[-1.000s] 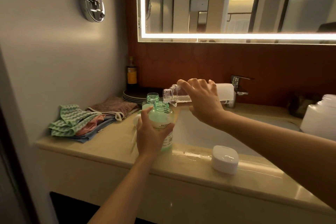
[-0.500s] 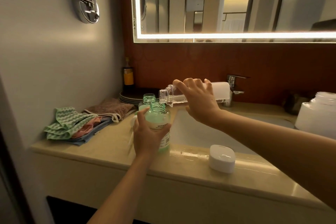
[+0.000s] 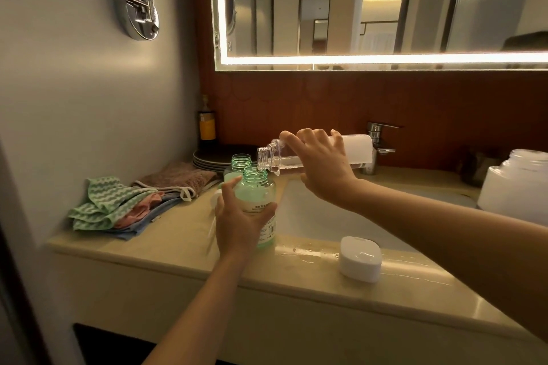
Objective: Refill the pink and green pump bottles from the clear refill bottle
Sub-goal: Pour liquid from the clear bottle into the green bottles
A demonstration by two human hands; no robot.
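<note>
The table's (image 3: 178, 249) front edge ran across the near view. On it, right of centre, sat a white box (image 3: 360, 258), and a wet sheen (image 3: 308, 252) lay between that box and the green bottle (image 3: 258, 201).

The green bottle stood upright on the table at the left rim of the sink (image 3: 326, 216), uncapped, with its threaded mouth open. The left hand (image 3: 237, 225) reached in from below, its grip clamped on the bottle's body with thumb and fingers curled round it.

Just above, the right hand (image 3: 323, 166) had its grip closed round the clear bottle (image 3: 278, 157). That bottle was tipped nearly level, its open neck pointing left and hanging just over the green bottle's mouth. Liquid lay along its lower side.

Right behind the green bottle stood a second bottle (image 3: 240, 161), also uncapped. Its body was mostly hidden, so its colour could not be told for sure.

To the left lay a pile of folded cloths (image 3: 118, 204), with a brown cloth (image 3: 178, 176) beyond them. Farther back were stacked plates (image 3: 213, 157), and a dark bottle (image 3: 206, 124) with a yellow label stood in the corner. The tap (image 3: 378, 139) rose behind the right hand, and a white jar (image 3: 516, 187) sat at the right edge. On the wall hung a lit mirror (image 3: 355, 9), and a chrome arm (image 3: 133, 6) was fixed to the left wall.
</note>
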